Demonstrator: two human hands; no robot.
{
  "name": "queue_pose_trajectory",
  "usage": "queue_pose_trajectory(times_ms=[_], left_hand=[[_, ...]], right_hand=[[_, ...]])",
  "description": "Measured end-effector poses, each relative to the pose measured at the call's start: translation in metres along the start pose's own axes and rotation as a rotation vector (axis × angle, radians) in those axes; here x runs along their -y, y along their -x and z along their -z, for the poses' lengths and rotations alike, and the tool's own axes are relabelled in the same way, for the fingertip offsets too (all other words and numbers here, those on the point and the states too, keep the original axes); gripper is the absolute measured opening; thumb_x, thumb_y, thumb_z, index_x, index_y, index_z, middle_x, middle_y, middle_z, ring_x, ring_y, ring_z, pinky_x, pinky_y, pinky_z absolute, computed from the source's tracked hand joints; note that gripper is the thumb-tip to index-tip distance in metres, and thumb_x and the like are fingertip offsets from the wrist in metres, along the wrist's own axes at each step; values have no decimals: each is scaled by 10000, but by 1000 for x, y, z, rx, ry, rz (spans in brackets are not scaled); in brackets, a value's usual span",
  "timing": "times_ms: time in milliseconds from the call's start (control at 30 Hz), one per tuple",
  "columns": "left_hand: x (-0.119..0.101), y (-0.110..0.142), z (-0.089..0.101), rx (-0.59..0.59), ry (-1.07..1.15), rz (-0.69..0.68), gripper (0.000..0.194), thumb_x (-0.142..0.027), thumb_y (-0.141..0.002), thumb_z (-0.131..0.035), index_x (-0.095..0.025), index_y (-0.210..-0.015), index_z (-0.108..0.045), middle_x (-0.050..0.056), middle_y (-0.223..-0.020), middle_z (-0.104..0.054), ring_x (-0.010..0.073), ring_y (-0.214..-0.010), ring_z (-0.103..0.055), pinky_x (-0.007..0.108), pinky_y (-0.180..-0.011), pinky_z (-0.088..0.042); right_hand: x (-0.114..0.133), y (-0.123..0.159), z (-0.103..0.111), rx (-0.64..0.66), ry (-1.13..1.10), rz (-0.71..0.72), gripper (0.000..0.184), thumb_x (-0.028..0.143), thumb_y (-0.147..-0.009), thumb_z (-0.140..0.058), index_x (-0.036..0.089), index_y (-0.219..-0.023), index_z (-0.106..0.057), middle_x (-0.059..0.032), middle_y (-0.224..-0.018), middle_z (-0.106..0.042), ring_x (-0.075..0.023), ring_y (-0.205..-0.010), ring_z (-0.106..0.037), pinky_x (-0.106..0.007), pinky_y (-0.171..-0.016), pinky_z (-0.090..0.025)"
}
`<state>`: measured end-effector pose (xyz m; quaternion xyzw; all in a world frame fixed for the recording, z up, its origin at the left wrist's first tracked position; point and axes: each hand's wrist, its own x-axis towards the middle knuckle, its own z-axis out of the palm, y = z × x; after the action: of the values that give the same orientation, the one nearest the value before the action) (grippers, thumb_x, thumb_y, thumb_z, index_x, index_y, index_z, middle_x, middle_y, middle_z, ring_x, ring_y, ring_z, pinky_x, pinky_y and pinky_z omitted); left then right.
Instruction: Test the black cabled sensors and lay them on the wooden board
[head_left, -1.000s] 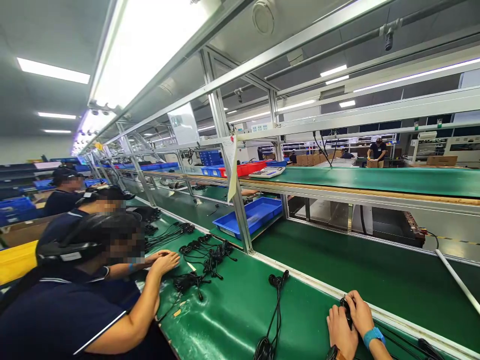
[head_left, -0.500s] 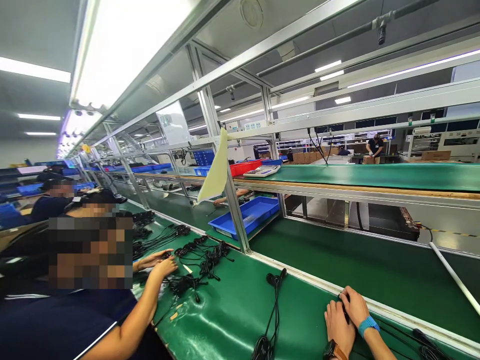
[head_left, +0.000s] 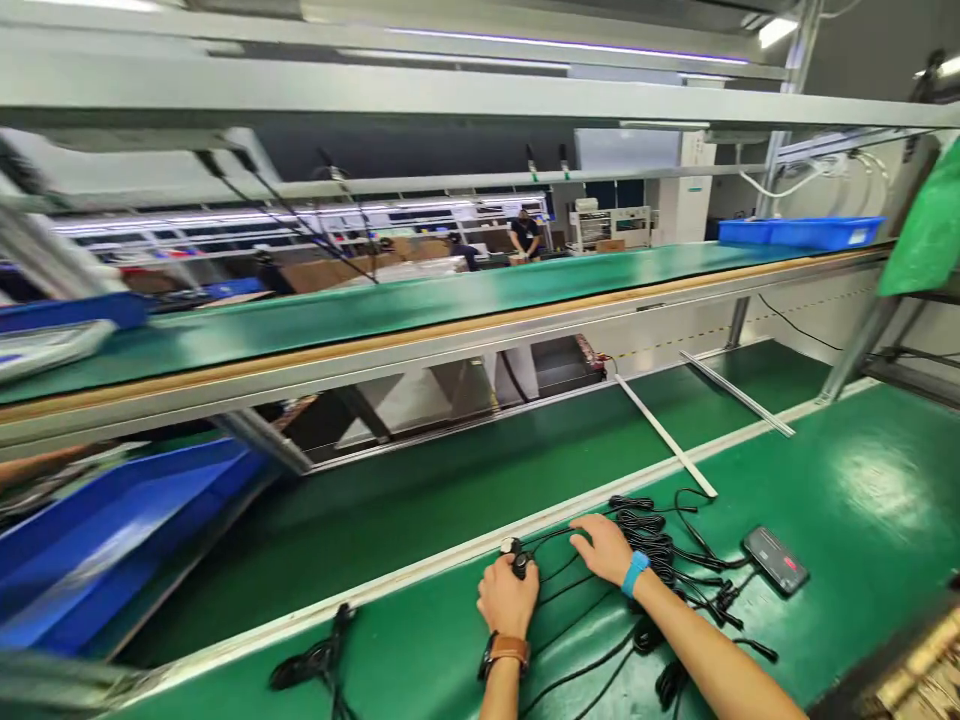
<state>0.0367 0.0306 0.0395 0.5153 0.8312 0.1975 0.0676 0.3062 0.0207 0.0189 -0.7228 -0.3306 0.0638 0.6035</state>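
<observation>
My left hand [head_left: 508, 597], with a brown-strapped watch on its wrist, is closed around black cable ends [head_left: 520, 563] that have round heads. Black cables run from there to the right across the green bench top. Over the left edge of a pile of coiled black cables [head_left: 651, 545] is my right hand [head_left: 604, 550], wearing a blue wristband. Its thumb and fingers are apart, and a cable passes close by its fingertips. Another bundled black cable [head_left: 311, 662] lies on the bench to the left of my left hand.
A dark handheld device [head_left: 776, 560] lies right of the cable pile. Behind the bench edge runs a green belt [head_left: 420, 510], crossed by white bars [head_left: 664, 432]. A raised shelf [head_left: 450, 297] spans above it. A blue tray [head_left: 150, 520] is at the left.
The view has swung to the right, so the co-worker beside me is out of frame. My hands, together on the black piece before, are now apart, the right one over the cable pile.
</observation>
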Motion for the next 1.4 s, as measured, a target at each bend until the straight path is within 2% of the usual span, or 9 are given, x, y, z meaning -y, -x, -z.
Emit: queue_pose_trajectory(times_ms=[67,100,167,267,333,533,867,1233,1400], left_hand=[[-7,4,-1,-38,-2,11,207,-385,-853,-611,-286,-1034,-601,17,-1011,-683,274,-1012,-606,382,-820,-448],[-14,9,-1,-60,-3,10,222,-395,-867,-588,-286,-1061,-592,22,-1040,-679,283,-1038,-597,396,-839,-452],[-38,27,-3,-90,33,-92,239,-388,-913,-521,-273,-1112,-584,40,-1108,-669,289,-1097,-572,412,-900,-447],[-91,70,-12,-17,209,-510,250,-320,-962,-445,-211,-1109,-615,83,-1118,-668,279,-1099,-560,416,-969,-426],[-130,101,-22,74,280,-716,218,-304,-971,-457,-227,-1059,-640,56,-1073,-678,236,-1065,-569,375,-968,-434],[-197,153,-62,259,248,-1079,187,-256,-977,-481,-217,-908,-651,53,-955,-656,225,-977,-555,368,-863,-410],[-202,150,-81,234,99,-1073,288,-161,-1000,-351,-193,-835,-585,57,-875,-601,220,-880,-509,363,-777,-352],[-265,107,-102,238,46,-740,397,13,-852,-353,-132,-1122,-606,157,-1100,-598,294,-1061,-507,403,-863,-372],[-267,91,-106,399,59,-899,276,-70,-852,-493,-215,-1023,-654,81,-1091,-635,242,-1056,-523,347,-860,-362]], right_hand=[[-6,-16,20,-154,13,-70,247,436,-955,-595,223,-1001,-713,-77,-1021,-709,-225,-963,-653,-395,-836,-561],[-10,-26,32,-119,19,-60,265,456,-943,-592,239,-907,-738,-77,-946,-722,-226,-925,-656,-374,-827,-553],[-22,-46,63,109,49,62,314,481,-930,-569,247,-837,-756,-76,-884,-730,-223,-889,-653,-344,-840,-526],[-46,-70,112,419,243,320,390,467,-995,-449,208,-935,-734,-78,-909,-725,-209,-868,-627,-320,-822,-464],[-60,-78,133,507,353,418,426,452,-1029,-388,204,-911,-713,-69,-858,-708,-202,-825,-599,-306,-776,-421],[-81,-73,133,459,430,474,435,408,-1060,-341,210,-859,-673,-53,-775,-654,-195,-784,-555,-310,-769,-349],[-102,-77,128,310,374,401,371,354,-1077,-296,204,-984,-622,-76,-913,-687,-216,-860,-605,-334,-779,-404],[-103,-77,130,88,212,322,313,358,-1062,-346,204,-1109,-614,-100,-1025,-712,-235,-950,-643,-374,-838,-482],[-102,-79,128,116,245,317,335,375,-1064,-339,203,-1080,-625,-92,-988,-721,-236,-916,-655,-368,-813,-470]])
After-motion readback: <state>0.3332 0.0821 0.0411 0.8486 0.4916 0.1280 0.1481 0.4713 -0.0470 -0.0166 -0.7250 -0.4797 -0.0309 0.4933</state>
